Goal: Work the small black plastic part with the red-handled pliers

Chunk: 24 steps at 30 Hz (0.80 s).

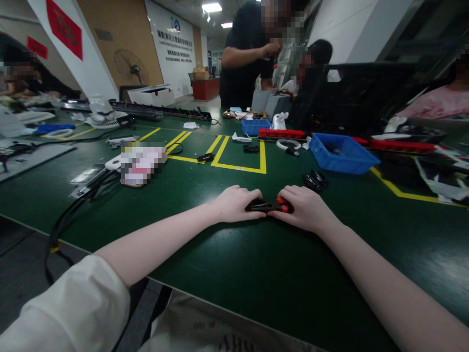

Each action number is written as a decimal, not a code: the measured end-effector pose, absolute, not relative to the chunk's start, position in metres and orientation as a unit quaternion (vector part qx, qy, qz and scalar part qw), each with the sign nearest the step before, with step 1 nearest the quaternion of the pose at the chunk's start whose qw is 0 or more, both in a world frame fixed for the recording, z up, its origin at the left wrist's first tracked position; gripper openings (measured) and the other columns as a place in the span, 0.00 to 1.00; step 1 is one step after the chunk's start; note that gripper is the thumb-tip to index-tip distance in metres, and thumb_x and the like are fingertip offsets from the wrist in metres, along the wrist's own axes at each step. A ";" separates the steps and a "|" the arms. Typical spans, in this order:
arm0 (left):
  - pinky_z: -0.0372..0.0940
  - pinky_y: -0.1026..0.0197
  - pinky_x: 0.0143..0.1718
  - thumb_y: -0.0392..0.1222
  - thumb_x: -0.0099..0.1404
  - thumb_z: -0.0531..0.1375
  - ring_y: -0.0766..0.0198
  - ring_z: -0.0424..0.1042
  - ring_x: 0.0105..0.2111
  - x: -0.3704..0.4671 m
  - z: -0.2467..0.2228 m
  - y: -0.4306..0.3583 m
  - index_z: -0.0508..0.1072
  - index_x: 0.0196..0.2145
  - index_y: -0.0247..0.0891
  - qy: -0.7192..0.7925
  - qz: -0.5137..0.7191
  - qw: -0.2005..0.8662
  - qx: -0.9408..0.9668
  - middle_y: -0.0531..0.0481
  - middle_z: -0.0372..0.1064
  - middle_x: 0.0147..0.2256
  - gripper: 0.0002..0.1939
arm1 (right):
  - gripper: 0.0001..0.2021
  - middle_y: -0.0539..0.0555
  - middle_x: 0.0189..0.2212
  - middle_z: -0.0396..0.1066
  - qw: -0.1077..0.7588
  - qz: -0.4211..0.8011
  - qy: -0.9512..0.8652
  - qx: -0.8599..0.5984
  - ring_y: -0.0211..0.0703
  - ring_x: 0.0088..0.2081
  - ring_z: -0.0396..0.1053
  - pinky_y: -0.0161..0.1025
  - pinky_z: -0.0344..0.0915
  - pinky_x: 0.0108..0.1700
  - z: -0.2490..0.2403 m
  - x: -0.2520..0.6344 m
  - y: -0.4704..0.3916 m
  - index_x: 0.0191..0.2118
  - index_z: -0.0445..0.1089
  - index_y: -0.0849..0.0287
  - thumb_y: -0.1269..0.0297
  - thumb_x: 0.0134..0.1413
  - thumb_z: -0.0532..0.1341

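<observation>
A pair of pliers [273,206] with red grips and dark jaws lies in my right hand [307,208], whose fingers wrap around the handles. The jaws point left, toward my left hand [236,204]. Between its thumb and fingers, my left hand pinches a small black part [254,206] at the tip of the jaws. The fingers cover much of that part, so its exact kind is hidden. Both hands are close together over the green table [234,259]. Just beyond my right hand is a small pile of black parts [315,180].
A blue bin [342,154] with dark pieces stands at the right, and a smaller blue bin [255,127] farther back. Yellow tape [240,169] marks the table. A phone [142,168] and black cables [78,200] lie left. Across the table a person [242,58] stands.
</observation>
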<state>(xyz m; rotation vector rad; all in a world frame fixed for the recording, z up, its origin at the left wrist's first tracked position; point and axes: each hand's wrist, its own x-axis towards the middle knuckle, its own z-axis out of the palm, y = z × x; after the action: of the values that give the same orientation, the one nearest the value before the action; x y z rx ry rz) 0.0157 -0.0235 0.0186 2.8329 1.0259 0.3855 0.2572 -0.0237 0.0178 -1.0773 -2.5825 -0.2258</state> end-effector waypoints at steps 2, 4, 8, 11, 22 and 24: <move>0.63 0.57 0.39 0.59 0.69 0.56 0.56 0.75 0.35 0.016 0.018 -0.023 0.66 0.46 0.40 0.337 0.128 0.054 0.931 0.49 0.74 0.34 0.20 | 0.20 0.56 0.30 0.69 0.165 -0.077 -0.908 -0.378 0.45 0.31 0.65 0.41 0.57 0.33 0.018 0.258 -0.023 0.31 0.65 0.56 0.42 0.58 0.57; 0.63 0.57 0.39 0.59 0.69 0.56 0.56 0.75 0.35 0.016 0.019 -0.023 0.66 0.46 0.40 0.338 0.130 0.056 0.930 0.49 0.75 0.35 0.20 | 0.21 0.56 0.30 0.69 0.164 -0.077 -0.906 -0.382 0.45 0.31 0.65 0.42 0.57 0.33 0.018 0.259 -0.023 0.32 0.65 0.57 0.42 0.58 0.57; 0.64 0.57 0.40 0.57 0.68 0.57 0.56 0.75 0.35 0.016 0.019 -0.023 0.66 0.47 0.40 0.344 0.131 0.061 0.928 0.49 0.75 0.36 0.19 | 0.20 0.56 0.30 0.69 0.179 -0.086 -0.898 -0.392 0.46 0.32 0.65 0.42 0.58 0.34 0.021 0.262 -0.024 0.32 0.65 0.57 0.42 0.58 0.57; 0.64 0.57 0.40 0.57 0.68 0.58 0.56 0.76 0.36 0.016 0.019 -0.023 0.66 0.47 0.40 0.344 0.135 0.067 0.927 0.49 0.76 0.36 0.19 | 0.19 0.57 0.30 0.69 0.188 -0.092 -0.895 -0.393 0.48 0.33 0.65 0.42 0.59 0.34 0.022 0.262 -0.024 0.32 0.65 0.57 0.44 0.58 0.58; 0.63 0.57 0.40 0.56 0.68 0.58 0.57 0.76 0.37 0.016 0.019 -0.023 0.66 0.46 0.40 0.339 0.140 0.075 0.927 0.49 0.76 0.37 0.18 | 0.20 0.56 0.28 0.69 0.178 -0.093 -0.904 -0.377 0.45 0.30 0.65 0.41 0.59 0.33 0.020 0.260 -0.026 0.30 0.65 0.57 0.43 0.58 0.57; 0.63 0.57 0.40 0.56 0.68 0.58 0.57 0.76 0.37 0.016 0.019 -0.023 0.66 0.46 0.39 0.338 0.138 0.074 0.928 0.49 0.75 0.37 0.18 | 0.20 0.56 0.27 0.68 0.184 -0.092 -0.904 -0.375 0.44 0.29 0.64 0.41 0.58 0.31 0.020 0.260 -0.025 0.28 0.64 0.57 0.43 0.58 0.57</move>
<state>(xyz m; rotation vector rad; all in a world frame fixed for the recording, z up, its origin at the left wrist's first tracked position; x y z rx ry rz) 0.0158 -0.0231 0.0191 2.7844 1.0156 0.4154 0.2601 -0.0252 0.0196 -1.0585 -2.5491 -0.2593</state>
